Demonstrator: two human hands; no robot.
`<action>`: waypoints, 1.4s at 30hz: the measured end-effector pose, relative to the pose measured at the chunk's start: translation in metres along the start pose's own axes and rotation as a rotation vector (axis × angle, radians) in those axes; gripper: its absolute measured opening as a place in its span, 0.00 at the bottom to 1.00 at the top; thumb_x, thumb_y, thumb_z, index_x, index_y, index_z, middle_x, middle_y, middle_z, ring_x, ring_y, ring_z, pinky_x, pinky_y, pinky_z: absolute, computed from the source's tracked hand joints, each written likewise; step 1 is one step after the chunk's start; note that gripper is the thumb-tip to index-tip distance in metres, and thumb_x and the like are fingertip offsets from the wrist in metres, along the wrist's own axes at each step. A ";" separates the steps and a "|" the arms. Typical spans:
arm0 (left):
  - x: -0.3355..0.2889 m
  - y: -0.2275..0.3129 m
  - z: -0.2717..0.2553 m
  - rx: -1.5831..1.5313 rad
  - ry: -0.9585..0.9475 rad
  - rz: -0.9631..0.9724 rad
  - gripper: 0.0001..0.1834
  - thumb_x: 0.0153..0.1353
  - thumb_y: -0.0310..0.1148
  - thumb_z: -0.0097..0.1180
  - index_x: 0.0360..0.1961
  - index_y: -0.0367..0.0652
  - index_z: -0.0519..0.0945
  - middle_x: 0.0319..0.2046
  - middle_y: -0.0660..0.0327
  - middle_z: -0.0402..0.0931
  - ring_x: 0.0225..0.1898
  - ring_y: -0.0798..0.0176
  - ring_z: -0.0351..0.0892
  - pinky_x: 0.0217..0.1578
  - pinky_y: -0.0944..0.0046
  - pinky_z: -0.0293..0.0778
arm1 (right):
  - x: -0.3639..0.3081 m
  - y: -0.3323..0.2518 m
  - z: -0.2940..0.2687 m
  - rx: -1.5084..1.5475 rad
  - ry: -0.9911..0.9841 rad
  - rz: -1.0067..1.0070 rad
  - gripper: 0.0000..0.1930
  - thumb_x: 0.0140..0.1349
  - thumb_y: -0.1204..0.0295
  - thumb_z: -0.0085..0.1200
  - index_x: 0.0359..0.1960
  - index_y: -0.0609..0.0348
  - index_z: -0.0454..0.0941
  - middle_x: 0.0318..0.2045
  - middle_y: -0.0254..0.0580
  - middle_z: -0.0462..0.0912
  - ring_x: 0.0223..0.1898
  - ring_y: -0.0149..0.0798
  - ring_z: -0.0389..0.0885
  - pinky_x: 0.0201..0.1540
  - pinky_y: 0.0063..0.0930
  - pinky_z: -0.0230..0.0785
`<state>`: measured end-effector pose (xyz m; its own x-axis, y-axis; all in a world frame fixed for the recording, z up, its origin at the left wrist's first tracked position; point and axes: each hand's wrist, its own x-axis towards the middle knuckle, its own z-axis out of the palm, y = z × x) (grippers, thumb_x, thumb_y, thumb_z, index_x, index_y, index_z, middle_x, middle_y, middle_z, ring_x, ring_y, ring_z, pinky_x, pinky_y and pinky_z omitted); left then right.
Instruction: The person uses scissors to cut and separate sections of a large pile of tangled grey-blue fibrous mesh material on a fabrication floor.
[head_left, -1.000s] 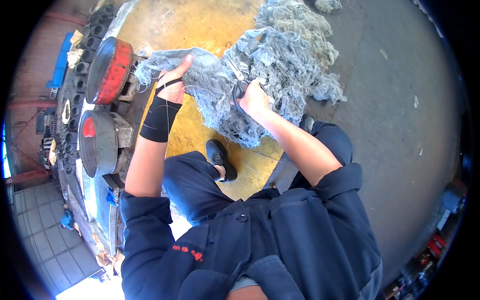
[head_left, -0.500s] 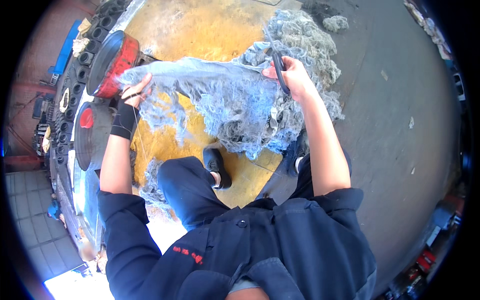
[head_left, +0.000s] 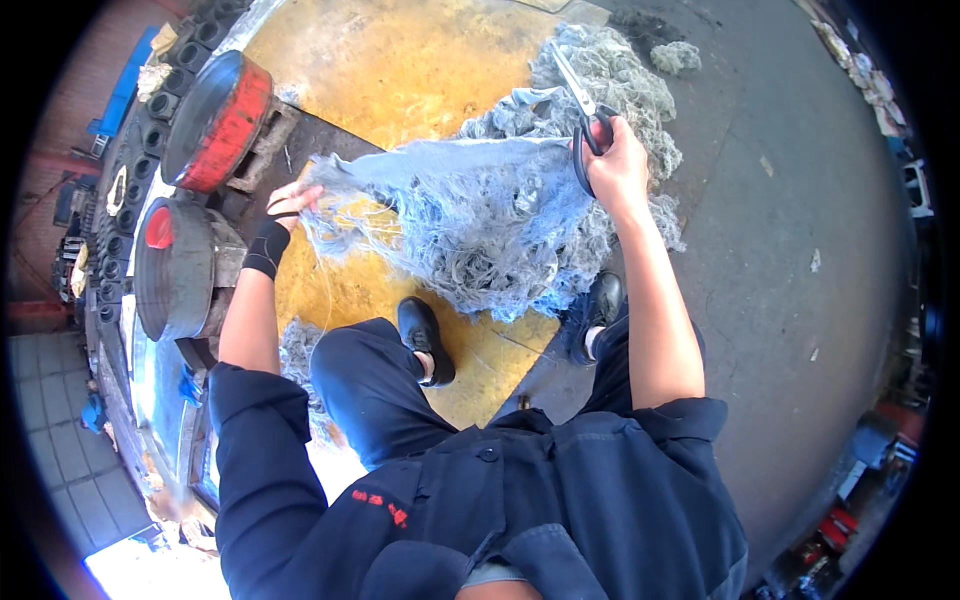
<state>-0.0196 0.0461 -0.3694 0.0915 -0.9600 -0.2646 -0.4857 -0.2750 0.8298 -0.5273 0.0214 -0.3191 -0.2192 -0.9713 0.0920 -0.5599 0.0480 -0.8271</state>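
In my right hand [head_left: 618, 168] is a pair of scissors [head_left: 574, 80] with black handles and long metal blades. The blades point up and away from me, over the far part of a pile of shredded grey-blue fibre [head_left: 630, 80]. My left hand [head_left: 296, 200], with a dark wrap around the wrist, pinches the left end of a frayed blue-grey cloth [head_left: 420, 165]. Stretched toward my right hand, the cloth hangs in ragged threads over the pile. Whether my right fingers also hold its far end cannot be made out.
Two round drums stand at left: a red and black drum [head_left: 235, 125] and a grey drum [head_left: 185, 270] with a red spot. Behind them runs a row of black ring-shaped parts [head_left: 155, 130]. Yellow floor plate [head_left: 400, 60] lies beneath the pile; grey floor [head_left: 770, 250] extends right.
My right hand has shifted right and turned the scissors, so their blades now show. My left hand has moved slightly right and down, and the cloth's left end has come with it.
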 end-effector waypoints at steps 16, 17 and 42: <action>0.031 -0.059 0.131 0.454 -0.335 0.070 0.53 0.37 0.42 0.73 0.63 0.35 0.58 0.56 0.45 0.67 0.59 0.54 0.66 0.56 0.60 0.65 | -0.022 -0.002 0.030 -0.141 -0.218 -0.060 0.14 0.49 0.73 0.61 0.35 0.60 0.71 0.31 0.46 0.82 0.38 0.48 0.81 0.41 0.37 0.70; 0.023 -0.027 0.152 0.382 -0.369 0.164 0.55 0.35 0.43 0.74 0.63 0.35 0.58 0.59 0.45 0.64 0.61 0.54 0.63 0.58 0.59 0.62 | -0.024 -0.006 0.030 -0.142 -0.224 -0.067 0.14 0.49 0.73 0.61 0.35 0.60 0.71 0.31 0.46 0.82 0.38 0.48 0.81 0.41 0.37 0.70; -0.016 0.052 0.155 -0.413 -0.318 0.034 0.11 0.58 0.30 0.57 0.40 0.37 0.75 0.35 0.63 0.78 0.35 0.71 0.75 0.40 0.71 0.70 | -0.061 -0.016 0.042 0.171 -0.892 0.342 0.36 0.43 0.31 0.56 0.20 0.59 0.76 0.16 0.38 0.74 0.21 0.30 0.75 0.24 0.26 0.66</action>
<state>-0.1807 0.0552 -0.3984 -0.2178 -0.9232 -0.3167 -0.0948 -0.3030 0.9483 -0.4714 0.0699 -0.3345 0.3775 -0.7343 -0.5641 -0.4393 0.3943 -0.8072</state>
